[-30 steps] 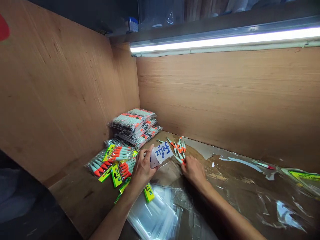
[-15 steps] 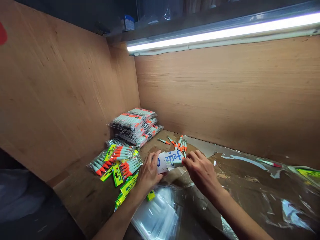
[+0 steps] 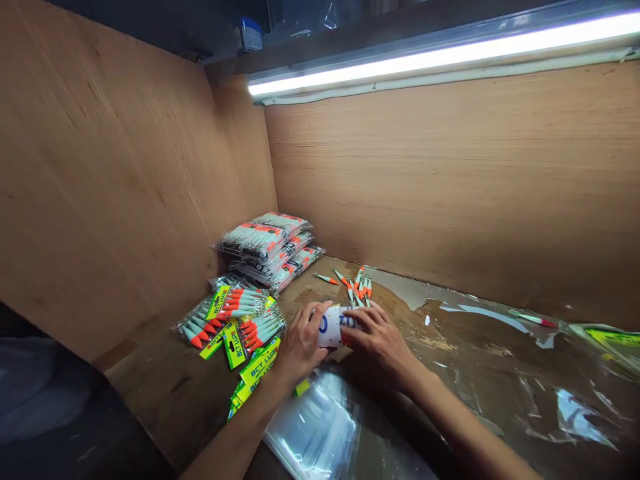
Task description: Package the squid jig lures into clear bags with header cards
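My left hand (image 3: 301, 341) is closed around the left part of a curled white card (image 3: 329, 327) printed with blue letters. Over the card's right part, the fingers of my right hand (image 3: 377, 335) bend and grip it; its fingertips are partly hidden. A bit of orange shows between the card and my right fingers, too small to name. Just behind my hands lie several loose orange-and-white fishing lures (image 3: 361, 287). A stack of clear plastic bags (image 3: 315, 427) lies in front of them, below my wrists.
Yellow-green header cards (image 3: 257, 367) and packed lures (image 3: 250, 313) lie on the left. Behind them is a stack of larger lure packs (image 3: 270, 243). Wooden panels (image 3: 430, 180) enclose the bench, under a light tube (image 3: 440, 57). Plastic scraps (image 3: 575, 413) lie at right.
My right hand has shifted left and closed in on the card, covering more of its lettering. The card looks more curled. My left hand has kept its hold.
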Available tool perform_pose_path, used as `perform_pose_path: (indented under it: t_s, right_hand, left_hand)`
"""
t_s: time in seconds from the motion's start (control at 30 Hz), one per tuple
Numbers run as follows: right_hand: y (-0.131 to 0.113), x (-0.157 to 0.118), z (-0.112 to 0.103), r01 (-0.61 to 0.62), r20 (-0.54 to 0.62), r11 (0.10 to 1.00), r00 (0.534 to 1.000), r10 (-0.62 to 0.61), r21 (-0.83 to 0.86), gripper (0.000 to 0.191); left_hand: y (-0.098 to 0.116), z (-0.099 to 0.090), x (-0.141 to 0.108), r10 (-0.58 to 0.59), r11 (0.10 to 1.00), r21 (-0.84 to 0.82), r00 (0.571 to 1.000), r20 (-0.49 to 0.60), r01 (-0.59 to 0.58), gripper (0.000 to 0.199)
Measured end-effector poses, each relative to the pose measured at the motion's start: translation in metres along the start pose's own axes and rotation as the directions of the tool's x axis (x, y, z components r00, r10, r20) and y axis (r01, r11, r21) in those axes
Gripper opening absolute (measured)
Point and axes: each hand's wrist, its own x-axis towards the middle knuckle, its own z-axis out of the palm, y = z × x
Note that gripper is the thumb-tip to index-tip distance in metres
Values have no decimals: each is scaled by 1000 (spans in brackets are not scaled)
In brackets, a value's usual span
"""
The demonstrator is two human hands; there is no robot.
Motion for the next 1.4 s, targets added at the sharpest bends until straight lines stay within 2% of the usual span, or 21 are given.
perform_pose_path:
  t_s: [0.07, 0.1, 0.13, 0.2, 0.3, 0.37, 0.43, 0.53, 0.6, 0.7, 0.77, 0.83, 0.9, 0.97, 1.07, 1.13, 1.17, 1.23, 1.3, 1.37, 1.4]
  right_hand:
    - [12, -2, -4, -196, -76, 980, 977, 198, 29, 24]
    - [19, -4, -4, -312, -95, 950, 945, 313, 28, 25]
    - [26, -7, -3, -417, -88, 909, 905, 416, 9, 25]
    - [37, -15, 3, -545, 12, 835, 837, 548, -79, 24]
    - [43, -26, 18, -565, 187, 803, 782, 594, -189, 23]
    - [44, -29, 23, -569, 223, 801, 770, 598, -184, 20]
    - [48, -27, 21, -618, 242, 775, 739, 629, -127, 20]
    - [60, -20, 2, -708, 298, 704, 685, 665, 58, 23]
    - [65, -14, -15, -695, 270, 695, 716, 644, 184, 26]
    - [53, -6, -33, -534, 143, 815, 845, 515, 226, 23]
    - [33, -2, -34, -397, 84, 911, 917, 390, 110, 16]
    - [12, 2, -28, -300, 57, 951, 951, 305, -79, 12]
    - [-4, 5, -17, -235, 57, 944, 965, 254, -230, 13]
    - [-14, 6, -7, -163, 77, 945, 978, 192, -284, 13]
    - [-16, 2, 1, -53, 118, 970, 989, 83, -239, 12]
    - [-12, 0, -1, -19, 119, 989, 992, 37, -146, 9]
    - [-8, -1, -4, -22, 104, 996, 994, 31, -88, 13]
    - [3, 5, -9, -82, 31, 996, 996, 81, 30, 28]
    - [19, 23, -11, -203, -21, 975, 978, 205, 90, 30]
    - [37, 53, -4, -335, 37, 941, 942, 333, 51, 31]
    - [46, 70, 2, -379, 130, 925, 917, 377, -13, 31]
  left_hand:
    - [-5, 0, 1, -46, 999, 12, 998, -38, 47, 91]
    - [-7, -1, 1, -66, 998, 21, 996, -58, 68, 91]
    - [-10, -1, 2, -83, 996, 29, 994, -75, 85, 90]
    - [-14, -3, 4, -107, 993, 41, 989, -105, 112, 87]
    - [-16, -4, 6, -122, 991, 48, 984, -129, 129, 86]
    - [-16, -3, 6, -119, 990, 53, 984, -131, 127, 86]
    - [-16, -3, 6, -116, 991, 57, 986, -123, 124, 87]
    - [-15, -2, 5, -124, 989, 61, 986, -112, 132, 87]
    - [-15, -2, 5, -136, 988, 62, 986, -101, 142, 87]
    - [-12, 0, 3, -148, 986, 64, 987, -66, 152, 86]
    - [-9, 2, 1, -144, 987, 62, 989, -38, 146, 88]
    - [-3, 2, 0, -123, 991, 52, 992, -16, 124, 90]
    - [3, 2, -1, -85, 996, 35, 996, 7, 85, 89]
    - [9, 0, -1, -37, 999, 19, 999, 40, 36, 88]
    - [13, -2, -2, 13, 1000, 11, 996, 87, -14, 87]
    - [12, -3, -2, 7, 1000, 14, 995, 97, -9, 87]
    - [11, -3, -1, -5, 1000, 15, 995, 97, 4, 87]
    - [5, -2, 0, -46, 999, 21, 995, 86, 45, 87]
    - [-1, -1, 1, -97, 995, 37, 993, 66, 94, 88]
    - [-8, -1, 2, -141, 989, 56, 989, 46, 138, 87]
    - [-11, -1, 2, -158, 986, 64, 987, 42, 155, 86]
